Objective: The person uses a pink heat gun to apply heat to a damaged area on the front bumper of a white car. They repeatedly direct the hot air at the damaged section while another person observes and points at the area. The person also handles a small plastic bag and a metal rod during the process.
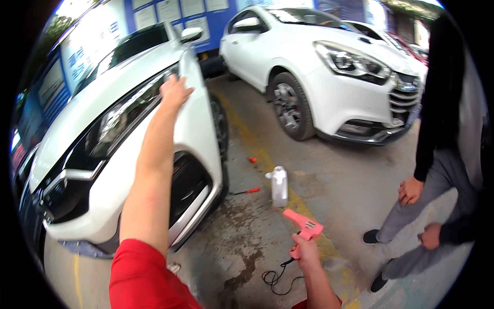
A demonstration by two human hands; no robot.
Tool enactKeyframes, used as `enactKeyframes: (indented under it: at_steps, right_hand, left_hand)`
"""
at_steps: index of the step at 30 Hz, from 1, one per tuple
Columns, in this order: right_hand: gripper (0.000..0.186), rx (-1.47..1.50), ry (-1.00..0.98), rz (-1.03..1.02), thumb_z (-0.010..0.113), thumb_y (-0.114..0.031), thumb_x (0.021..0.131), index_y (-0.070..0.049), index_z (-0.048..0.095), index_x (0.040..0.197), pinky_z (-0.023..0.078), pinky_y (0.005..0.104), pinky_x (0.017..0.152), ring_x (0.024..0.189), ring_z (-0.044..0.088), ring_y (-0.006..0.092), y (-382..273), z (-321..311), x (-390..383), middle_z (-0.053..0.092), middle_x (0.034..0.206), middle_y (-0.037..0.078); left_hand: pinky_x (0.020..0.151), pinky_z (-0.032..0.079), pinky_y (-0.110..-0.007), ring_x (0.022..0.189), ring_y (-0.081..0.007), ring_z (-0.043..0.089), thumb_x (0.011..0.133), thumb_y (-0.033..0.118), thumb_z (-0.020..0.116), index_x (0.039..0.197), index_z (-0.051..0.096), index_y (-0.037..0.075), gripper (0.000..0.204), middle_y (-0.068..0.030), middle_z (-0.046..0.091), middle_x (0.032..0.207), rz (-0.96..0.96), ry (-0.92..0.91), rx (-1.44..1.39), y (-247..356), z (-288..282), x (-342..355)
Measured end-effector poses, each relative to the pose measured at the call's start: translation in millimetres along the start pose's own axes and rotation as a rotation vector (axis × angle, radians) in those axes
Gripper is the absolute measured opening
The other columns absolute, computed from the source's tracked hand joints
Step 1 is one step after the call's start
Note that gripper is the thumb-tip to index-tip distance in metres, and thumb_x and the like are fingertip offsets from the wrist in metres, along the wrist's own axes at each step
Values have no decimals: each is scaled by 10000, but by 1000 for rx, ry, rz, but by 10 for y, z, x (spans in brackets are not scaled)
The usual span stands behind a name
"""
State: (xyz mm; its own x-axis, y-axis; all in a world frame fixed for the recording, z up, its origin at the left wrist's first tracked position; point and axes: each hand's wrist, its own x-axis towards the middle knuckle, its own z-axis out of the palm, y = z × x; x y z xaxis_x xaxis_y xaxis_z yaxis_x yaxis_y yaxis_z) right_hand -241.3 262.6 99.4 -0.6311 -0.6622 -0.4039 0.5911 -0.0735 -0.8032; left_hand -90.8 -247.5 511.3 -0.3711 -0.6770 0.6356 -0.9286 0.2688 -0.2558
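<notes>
Two bare hands: my right hand (304, 248) is wrapped around the handle of a pink plastic gun-shaped blower (307, 225); my left hand (175, 92) reaches far out, by the top end of a long, dark, shiny headlight (123, 118) on a glossy white car (110, 190).
Right grip: fingers curled in snug around the handle.
Left fingers: blurry, with the thumb poking out to the right; I cannot tell how wide they are, or if they touch the lamp.
Pink blower: low over the grey floor (350, 177), nose up and to the left, near a whitish plastic bottle (279, 188). I think it is light and stiff. The handle is the place to hold; the nose might get hot.
Thin black cord (275, 279): looped below the handle; it looks bendy and could tug.
Headlight: likely hard, slick and easy to scratch, so soft fingertips suit it.
Floor bits: a red-handled screwdriver (252, 190) lies left of the bottle.
</notes>
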Motion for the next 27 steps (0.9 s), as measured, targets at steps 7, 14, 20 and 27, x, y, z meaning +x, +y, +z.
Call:
enactKeyframes:
  at_steps: [7, 14, 20, 27]
  right_hand:
    - [183, 7, 60, -2, 785, -125, 865, -87, 609, 894, 527, 337, 505, 552, 580, 137, 98, -60, 94, 593, 696, 8]
    - [171, 0, 29, 14, 787, -127, 858, -47, 638, 831, 541, 339, 520, 549, 607, 159, 150, 32, 125, 623, 680, 43]
    - [174, -26, 1, -12, 790, -141, 864, -57, 641, 832, 538, 334, 525, 546, 604, 157, 140, 130, 68, 625, 671, 44]
    - [191, -86, -37, -20, 773, -157, 872, -86, 597, 898, 510, 321, 495, 562, 584, 138, 206, 43, 155, 576, 705, 3]
  left_hand:
    - [837, 557, -421, 1068, -288, 690, 863, 598, 683, 1387, 586, 175, 681, -135, 564, 1298, -24, 15, -3, -25, 116, 150]
    - [720, 578, -377, 1005, -217, 708, 869, 630, 669, 1434, 540, 218, 711, -68, 569, 1242, -75, -64, 85, 40, 38, 193]
    - [666, 573, -355, 966, -198, 713, 874, 655, 652, 1452, 528, 230, 728, -49, 565, 1217, -64, -65, 123, 39, -26, 165]
    - [815, 569, -416, 1090, -266, 674, 897, 540, 650, 1374, 586, 199, 590, -108, 607, 1236, -21, -60, 63, 22, -60, 184]
